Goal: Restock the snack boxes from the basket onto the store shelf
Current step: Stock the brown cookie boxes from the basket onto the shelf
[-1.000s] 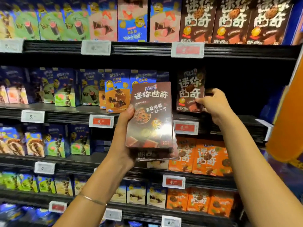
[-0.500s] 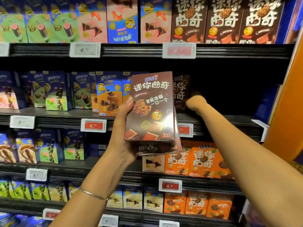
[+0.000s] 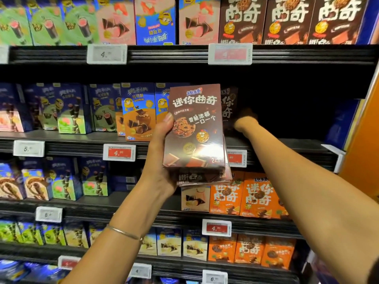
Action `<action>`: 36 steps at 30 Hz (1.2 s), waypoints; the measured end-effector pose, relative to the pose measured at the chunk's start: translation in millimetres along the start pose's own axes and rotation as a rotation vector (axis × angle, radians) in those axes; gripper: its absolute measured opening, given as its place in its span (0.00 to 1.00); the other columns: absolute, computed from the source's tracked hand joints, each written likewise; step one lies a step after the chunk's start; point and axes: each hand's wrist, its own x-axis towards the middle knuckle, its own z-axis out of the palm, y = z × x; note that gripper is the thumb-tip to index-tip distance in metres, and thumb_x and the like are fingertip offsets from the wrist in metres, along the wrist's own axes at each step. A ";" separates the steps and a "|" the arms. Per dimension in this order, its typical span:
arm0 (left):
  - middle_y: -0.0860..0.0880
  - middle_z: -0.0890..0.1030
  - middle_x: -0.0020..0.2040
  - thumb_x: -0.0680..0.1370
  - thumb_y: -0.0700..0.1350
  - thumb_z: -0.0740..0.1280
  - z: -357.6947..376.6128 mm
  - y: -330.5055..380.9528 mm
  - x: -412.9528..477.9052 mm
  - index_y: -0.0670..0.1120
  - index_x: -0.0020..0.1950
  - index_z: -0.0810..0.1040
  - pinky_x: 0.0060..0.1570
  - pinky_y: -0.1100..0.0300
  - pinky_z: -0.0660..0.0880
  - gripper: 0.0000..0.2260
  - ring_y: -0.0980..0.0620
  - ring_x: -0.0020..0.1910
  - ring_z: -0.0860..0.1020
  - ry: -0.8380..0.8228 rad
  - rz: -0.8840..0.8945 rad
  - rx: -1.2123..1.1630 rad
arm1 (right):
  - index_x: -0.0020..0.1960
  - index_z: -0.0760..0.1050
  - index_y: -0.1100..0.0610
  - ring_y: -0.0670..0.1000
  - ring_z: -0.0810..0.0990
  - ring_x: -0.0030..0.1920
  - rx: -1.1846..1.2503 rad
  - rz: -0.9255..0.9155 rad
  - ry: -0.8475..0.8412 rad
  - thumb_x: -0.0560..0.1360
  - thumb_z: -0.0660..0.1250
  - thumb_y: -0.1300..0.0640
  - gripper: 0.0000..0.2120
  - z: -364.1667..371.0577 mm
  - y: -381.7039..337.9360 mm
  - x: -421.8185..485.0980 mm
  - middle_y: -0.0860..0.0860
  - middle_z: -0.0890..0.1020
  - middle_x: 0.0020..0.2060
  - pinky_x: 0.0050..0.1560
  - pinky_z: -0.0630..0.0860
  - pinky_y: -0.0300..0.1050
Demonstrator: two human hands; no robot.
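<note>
My left hand [image 3: 162,160] is shut on a stack of brown cookie boxes [image 3: 196,128], held upright in front of the second shelf [image 3: 287,144]; at least two boxes show at the stack's lower edge. Behind them, one more brown cookie box [image 3: 229,107] stands upright deep on that shelf, half hidden by the stack. My right hand [image 3: 245,119] reaches far into the shelf's shadow, its fingers closed on this box's right edge. The basket is out of view.
Blue snack boxes [image 3: 137,113] fill the same shelf to the left. A dark gap [image 3: 297,109] lies to the right of my right hand. Brown boxes [image 3: 287,19] line the shelf above, orange boxes [image 3: 244,195] the shelf below. An orange panel [image 3: 365,150] bounds the right side.
My right hand has pushed the brown box from the shelf's front edge back into the shadow. The left hand's stack has stayed roughly where it was, drifting slightly higher in view.
</note>
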 end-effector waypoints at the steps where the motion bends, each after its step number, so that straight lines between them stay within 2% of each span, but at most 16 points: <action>1: 0.46 0.87 0.55 0.71 0.60 0.73 0.5 -0.2 0.2 0.50 0.56 0.86 0.50 0.50 0.83 0.19 0.47 0.52 0.86 -0.001 0.001 0.007 | 0.71 0.71 0.63 0.64 0.76 0.66 0.020 0.012 0.005 0.76 0.73 0.58 0.26 1.0 1.2 0.9 0.63 0.76 0.66 0.61 0.76 0.54; 5: 0.47 0.87 0.54 0.72 0.60 0.72 1.7 -0.2 1.5 0.50 0.55 0.87 0.50 0.51 0.83 0.18 0.47 0.51 0.86 -0.020 0.005 0.026 | 0.67 0.74 0.63 0.61 0.78 0.60 0.173 0.064 -0.014 0.78 0.70 0.62 0.18 -3.6 4.0 -2.6 0.61 0.78 0.62 0.52 0.77 0.49; 7: 0.47 0.87 0.53 0.73 0.60 0.72 1.7 0.0 2.2 0.51 0.53 0.88 0.48 0.52 0.83 0.16 0.48 0.51 0.87 -0.035 0.012 0.029 | 0.59 0.77 0.63 0.59 0.79 0.54 0.348 0.056 0.020 0.79 0.67 0.62 0.10 -14.7 -0.3 -19.0 0.59 0.80 0.54 0.44 0.75 0.44; 9: 0.48 0.88 0.53 0.73 0.60 0.71 1.9 -1.0 2.5 0.52 0.52 0.89 0.47 0.53 0.83 0.15 0.49 0.50 0.87 -0.045 0.019 0.032 | 0.51 0.76 0.59 0.55 0.81 0.51 0.624 0.017 0.084 0.79 0.66 0.58 0.04 -31.0 -5.6 -53.0 0.54 0.80 0.47 0.38 0.73 0.40; 12: 0.49 0.88 0.52 0.74 0.59 0.70 0.3 -4.2 3.2 0.55 0.50 0.89 0.45 0.55 0.83 0.13 0.49 0.49 0.87 -0.077 0.020 0.045 | 0.54 0.79 0.46 0.46 0.85 0.53 0.937 -0.156 -0.001 0.78 0.66 0.40 0.12 -52.7 -7.5 -130.3 0.45 0.85 0.50 0.46 0.79 0.41; 15: 0.50 0.89 0.52 0.73 0.60 0.69 -2.3 -8.7 3.4 0.57 0.49 0.89 0.43 0.56 0.83 0.12 0.50 0.49 0.88 -0.085 0.017 0.099 | 0.59 0.80 0.42 0.42 0.84 0.55 0.919 -0.289 -0.176 0.75 0.62 0.28 0.23 -62.8 -6.3 -199.4 0.41 0.85 0.55 0.53 0.80 0.49; 19: 0.49 0.88 0.53 0.76 0.61 0.67 -3.0 -12.6 2.5 0.58 0.51 0.89 0.44 0.57 0.83 0.13 0.49 0.49 0.88 -0.104 0.033 0.127 | 0.60 0.78 0.45 0.41 0.84 0.53 0.965 -0.308 -0.265 0.75 0.64 0.33 0.21 -67.2 -10.5 -242.4 0.39 0.84 0.53 0.50 0.83 0.44; 22: 0.49 0.89 0.53 0.77 0.60 0.66 -1.9 -11.5 2.1 0.58 0.51 0.89 0.44 0.58 0.83 0.14 0.50 0.48 0.88 -0.114 0.036 0.134 | 0.66 0.75 0.47 0.46 0.86 0.53 1.041 -0.283 -0.296 0.70 0.73 0.37 0.28 -67.0 -13.4 -251.9 0.45 0.85 0.56 0.45 0.82 0.39; 24: 0.49 0.88 0.53 0.78 0.60 0.65 -0.5 -12.3 2.1 0.57 0.52 0.89 0.45 0.57 0.83 0.14 0.50 0.49 0.88 -0.127 0.036 0.132 | 0.68 0.74 0.48 0.48 0.86 0.53 1.053 -0.266 -0.296 0.69 0.74 0.40 0.29 -64.4 -13.5 -253.9 0.48 0.85 0.58 0.45 0.82 0.38; 27: 0.50 0.88 0.54 0.81 0.59 0.62 -0.5 -13.8 2.4 0.58 0.54 0.88 0.46 0.57 0.83 0.15 0.50 0.51 0.87 -0.169 0.031 0.145 | 0.67 0.73 0.50 0.47 0.87 0.51 1.082 -0.261 -0.266 0.75 0.73 0.45 0.23 -62.0 -13.8 -255.2 0.47 0.86 0.54 0.43 0.80 0.35; 29: 0.49 0.88 0.56 0.81 0.60 0.65 -0.3 -13.8 2.1 0.57 0.57 0.87 0.48 0.57 0.83 0.14 0.49 0.54 0.87 -0.158 0.059 0.183 | 0.66 0.73 0.51 0.47 0.87 0.49 1.086 -0.250 -0.239 0.78 0.71 0.48 0.19 -60.7 -14.0 -255.8 0.45 0.87 0.51 0.41 0.80 0.34; 30: 0.47 0.87 0.59 0.78 0.63 0.69 1.9 -13.3 1.3 0.54 0.62 0.85 0.50 0.54 0.83 0.18 0.46 0.56 0.86 -0.129 0.061 0.207 | 0.66 0.73 0.52 0.46 0.87 0.48 1.090 -0.246 -0.228 0.79 0.70 0.49 0.18 -60.0 -13.8 -256.2 0.44 0.87 0.50 0.41 0.80 0.34; 32: 0.43 0.84 0.65 0.67 0.71 0.75 2.8 -14.0 0.1 0.48 0.73 0.76 0.57 0.46 0.82 0.41 0.41 0.62 0.83 -0.061 0.031 0.249 | 0.65 0.74 0.53 0.47 0.87 0.49 1.102 -0.235 -0.216 0.80 0.69 0.47 0.17 -58.6 -13.5 -257.5 0.46 0.87 0.50 0.42 0.80 0.36; 33: 0.42 0.82 0.67 0.63 0.74 0.75 3.9 -13.5 -1.3 0.48 0.75 0.72 0.61 0.42 0.80 0.48 0.40 0.64 0.82 -0.054 0.024 0.263 | 0.64 0.75 0.53 0.47 0.87 0.50 1.104 -0.228 -0.211 0.78 0.68 0.45 0.18 -57.9 -13.5 -258.4 0.47 0.87 0.51 0.43 0.80 0.37; 34: 0.42 0.82 0.67 0.62 0.76 0.73 5.3 -13.0 -2.8 0.48 0.77 0.70 0.65 0.40 0.78 0.51 0.40 0.65 0.82 -0.046 0.021 0.285 | 0.64 0.75 0.52 0.47 0.87 0.50 1.105 -0.220 -0.207 0.77 0.67 0.43 0.20 -57.0 -13.6 -259.5 0.48 0.87 0.52 0.43 0.80 0.37; 36: 0.45 0.82 0.67 0.63 0.78 0.70 5.4 -13.7 -5.0 0.52 0.78 0.69 0.68 0.39 0.75 0.50 0.42 0.65 0.82 -0.025 0.020 0.314 | 0.64 0.76 0.51 0.46 0.87 0.51 1.112 -0.210 -0.208 0.76 0.66 0.42 0.20 -55.0 -13.2 -261.7 0.48 0.87 0.53 0.45 0.81 0.38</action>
